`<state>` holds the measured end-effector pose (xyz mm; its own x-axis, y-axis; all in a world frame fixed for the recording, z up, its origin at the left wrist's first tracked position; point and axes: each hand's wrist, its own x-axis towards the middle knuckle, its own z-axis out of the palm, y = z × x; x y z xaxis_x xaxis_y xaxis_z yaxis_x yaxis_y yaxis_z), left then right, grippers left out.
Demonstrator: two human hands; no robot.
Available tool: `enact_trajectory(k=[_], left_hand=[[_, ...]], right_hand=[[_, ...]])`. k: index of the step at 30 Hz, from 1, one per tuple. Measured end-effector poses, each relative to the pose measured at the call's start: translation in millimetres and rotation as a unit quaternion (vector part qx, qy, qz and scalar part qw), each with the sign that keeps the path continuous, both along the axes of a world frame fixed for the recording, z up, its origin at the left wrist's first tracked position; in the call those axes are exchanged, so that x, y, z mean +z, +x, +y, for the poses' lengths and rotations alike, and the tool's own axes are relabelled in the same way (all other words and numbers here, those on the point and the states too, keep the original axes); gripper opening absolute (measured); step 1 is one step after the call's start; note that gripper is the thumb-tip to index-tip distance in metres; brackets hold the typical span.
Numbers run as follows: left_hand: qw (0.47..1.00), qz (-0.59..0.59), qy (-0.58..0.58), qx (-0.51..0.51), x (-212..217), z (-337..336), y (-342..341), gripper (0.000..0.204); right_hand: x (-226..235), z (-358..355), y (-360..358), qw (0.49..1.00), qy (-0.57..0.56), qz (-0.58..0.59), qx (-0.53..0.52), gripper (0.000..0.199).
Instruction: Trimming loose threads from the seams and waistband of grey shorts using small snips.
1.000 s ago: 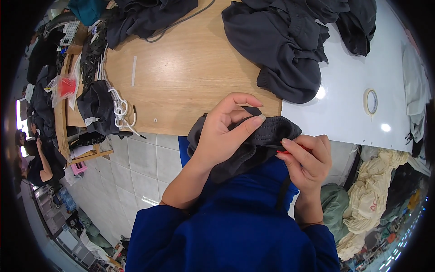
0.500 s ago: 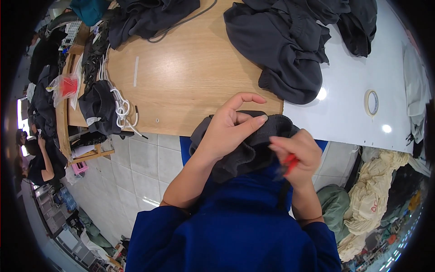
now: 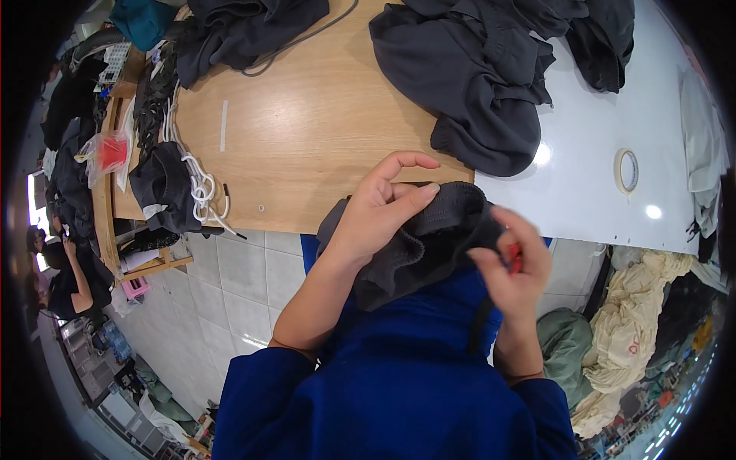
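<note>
In my lap and against the table's front edge lies a dark grey garment (image 3: pixel 452 251), its ribbed, stitched edge curving into an open loop. My left hand (image 3: pixel 381 205) holds this edge between thumb and tucked fingers, with the index finger arched clear of the cloth. At the loop's right side is my right hand (image 3: pixel 515 264), slightly blurred, thumb and index finger apart. Its other fingers curl around a small red tool (image 3: pixel 515 258), mostly hidden in the palm. Whether the right fingertips touch the cloth, I cannot tell.
More dark grey garments (image 3: pixel 491 107) are heaped at the table's far side. A tape roll (image 3: pixel 625 170) lies on the white surface at right. White cords (image 3: pixel 201 188) hang by a dark piece at left. Cream cloth (image 3: pixel 625 330) is piled lower right. Another person (image 3: pixel 69 276) is far left.
My right hand has moved right, away from the middle of the loop, its thumb and index finger spreading apart. The garment's edge shows wider; my left hand keeps its hold.
</note>
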<state>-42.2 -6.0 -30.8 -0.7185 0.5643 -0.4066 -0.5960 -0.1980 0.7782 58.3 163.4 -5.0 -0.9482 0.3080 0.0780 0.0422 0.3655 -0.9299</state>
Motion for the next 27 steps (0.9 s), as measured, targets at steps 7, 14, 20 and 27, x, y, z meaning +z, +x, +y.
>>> enact_trajectory(k=[7, 14, 20, 27], left_hand=[[0.999, -0.029, -0.01, 0.007, 12.8, 4.2, 5.2, 0.029], [1.0, -0.009, -0.005, 0.017, 5.6, -1.4, 9.8, 0.029], [0.999, 0.039, 0.001, 0.017, 5.4, -4.7, 11.2, 0.032], [0.997, 0.067, -0.012, 0.031, 8.8, -0.6, 14.6, 0.031]], right_hand=[[-11.7, -15.8, -16.0, 0.993, 0.053, 0.091, 0.06, 0.018], [-8.6, -1.0, 2.1, 0.989, -0.139, -0.012, -0.05, 0.026], [5.0, 5.1, 10.1, 0.996, 0.056, -0.025, 0.069, 0.039], [3.4, 0.8, 7.0, 0.994, 0.097, 0.008, 0.052, 0.033]])
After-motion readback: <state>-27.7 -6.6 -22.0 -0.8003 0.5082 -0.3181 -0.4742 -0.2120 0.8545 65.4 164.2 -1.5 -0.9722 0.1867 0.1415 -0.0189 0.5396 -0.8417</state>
